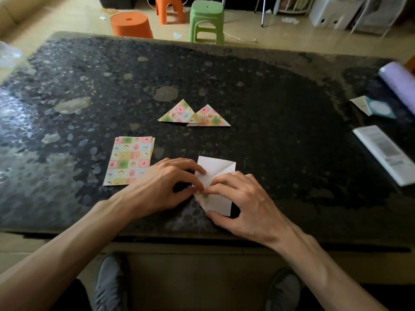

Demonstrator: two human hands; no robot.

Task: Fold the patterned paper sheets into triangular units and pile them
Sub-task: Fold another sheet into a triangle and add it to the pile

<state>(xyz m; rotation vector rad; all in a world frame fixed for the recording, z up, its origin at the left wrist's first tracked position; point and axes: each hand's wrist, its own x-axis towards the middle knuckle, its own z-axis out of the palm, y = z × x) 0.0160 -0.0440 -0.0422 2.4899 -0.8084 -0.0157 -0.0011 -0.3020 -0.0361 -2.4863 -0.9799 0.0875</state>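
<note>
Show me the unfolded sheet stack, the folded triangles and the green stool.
sheet stack (129, 160), head view, top sheet's middle
folded triangles (178, 113), head view, left triangle's face
green stool (207, 7), head view, seat

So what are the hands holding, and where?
One sheet, white side up. The left hand and right hand pinch its left edge at a small fold; the right thumb rests at its lower corner.

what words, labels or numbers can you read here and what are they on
No text is readable anywhere.
On the white leaflet at far right: grey print blocks, too blurred to read.
On the teal card behind it: a pale oval label, nothing legible.
On the patterned sheets and folded triangles: small pictures only, no words.
On the sheet being folded: blank white side, no text.
</note>
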